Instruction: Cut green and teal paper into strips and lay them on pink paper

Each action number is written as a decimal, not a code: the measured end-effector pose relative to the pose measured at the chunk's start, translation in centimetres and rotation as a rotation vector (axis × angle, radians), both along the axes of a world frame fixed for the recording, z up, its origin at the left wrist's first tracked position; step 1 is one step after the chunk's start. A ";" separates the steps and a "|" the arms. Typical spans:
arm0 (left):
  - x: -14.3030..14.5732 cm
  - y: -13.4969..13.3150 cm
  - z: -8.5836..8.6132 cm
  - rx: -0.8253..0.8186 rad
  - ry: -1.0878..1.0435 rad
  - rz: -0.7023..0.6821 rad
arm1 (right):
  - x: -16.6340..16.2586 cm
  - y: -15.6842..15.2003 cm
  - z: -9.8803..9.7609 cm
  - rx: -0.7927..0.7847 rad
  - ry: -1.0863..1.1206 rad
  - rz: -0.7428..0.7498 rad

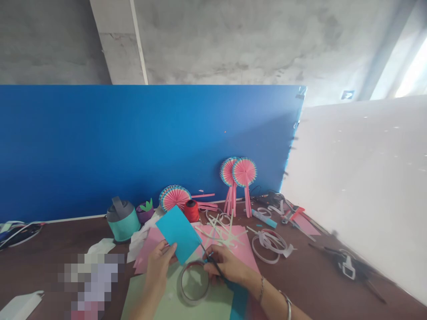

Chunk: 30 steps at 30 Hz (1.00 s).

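Observation:
My left hand pinches the lower edge of a blue paper sheet and holds it tilted above the table. My right hand is closed on a pair of scissors whose dark blades meet the sheet's right edge. Below both hands a roll of tape lies flat on a pale green sheet. A pink sheet lies beyond, covered with white paper strips.
Pink pleated paper fans lean on the blue partition, another fan and a red thread spool beside them. A teal container stands left. White paper loops, a glue gun and tools lie right. White wall on the right.

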<state>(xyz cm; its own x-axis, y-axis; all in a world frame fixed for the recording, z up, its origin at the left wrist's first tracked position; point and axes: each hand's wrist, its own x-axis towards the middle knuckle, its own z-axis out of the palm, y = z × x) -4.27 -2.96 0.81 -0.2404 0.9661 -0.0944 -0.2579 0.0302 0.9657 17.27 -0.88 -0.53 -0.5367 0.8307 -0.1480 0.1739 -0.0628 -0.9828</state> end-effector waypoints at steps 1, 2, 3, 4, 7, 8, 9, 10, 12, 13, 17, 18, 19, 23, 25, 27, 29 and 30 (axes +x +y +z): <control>0.0 0.0 0.1 0.001 0.002 0.001 | 0.0 0.0 0.0 0.001 -0.006 -0.002; 0.1 -0.1 0.1 0.000 0.002 0.005 | 0.0 0.0 0.0 -0.001 -0.012 -0.002; 0.1 -0.1 0.2 -0.004 0.001 0.012 | 0.0 0.0 0.0 -0.003 -0.017 -0.001; 0.1 -0.1 0.3 -0.007 0.001 0.019 | 0.0 0.1 0.0 -0.005 -0.024 0.001; 0.2 -0.1 0.5 -0.013 0.022 0.023 | 0.0 0.1 -0.1 0.012 -0.038 -0.004; 0.2 -0.1 0.5 -0.016 0.031 0.023 | 0.0 0.1 -0.1 0.024 -0.041 -0.009; 0.2 -0.1 0.6 -0.018 0.035 0.022 | 0.0 0.1 -0.1 0.037 -0.043 -0.014; 0.2 -0.1 0.6 -0.018 0.033 0.023 | 0.0 0.1 -0.1 0.050 -0.046 -0.019; 0.2 -0.1 0.5 -0.023 0.021 0.033 | 0.1 0.1 0.0 0.064 -0.059 -0.018; 0.2 -0.1 0.4 -0.029 0.017 0.036 | 0.1 0.0 0.0 0.065 -0.068 -0.017; 0.0 0.1 0.1 -0.039 0.003 0.025 | 0.1 0.0 0.1 0.052 -0.077 -0.021; 0.0 0.2 0.0 -0.034 -0.004 0.018 | 0.0 0.1 0.0 0.045 -0.071 -0.022; 0.0 0.2 0.0 -0.031 -0.009 0.013 | 0.0 0.1 0.0 0.035 -0.067 -0.020; 0.0 0.3 -0.1 -0.030 -0.012 0.018 | 0.0 0.2 -0.1 0.007 -0.058 -0.007; 0.0 0.3 -0.2 -0.030 -0.009 0.029 | 0.0 0.2 0.0 0.013 -0.046 -0.006; 0.0 0.3 -0.2 -0.032 0.003 0.039 | 0.0 0.2 0.0 0.022 -0.041 -0.006; 0.1 0.2 -0.1 -0.028 0.014 0.031 | 0.0 0.1 -0.1 0.027 -0.047 -0.005; 0.1 0.2 -0.1 -0.027 0.016 0.027 | 0.0 0.1 -0.1 0.028 -0.050 -0.005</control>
<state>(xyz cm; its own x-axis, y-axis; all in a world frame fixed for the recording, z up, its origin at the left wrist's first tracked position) -4.20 -2.78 0.73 -0.2677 0.9564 -0.1168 -0.2439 0.0500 0.9685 17.30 -0.74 -0.62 -0.5252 0.8374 -0.1516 0.2230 -0.0365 -0.9741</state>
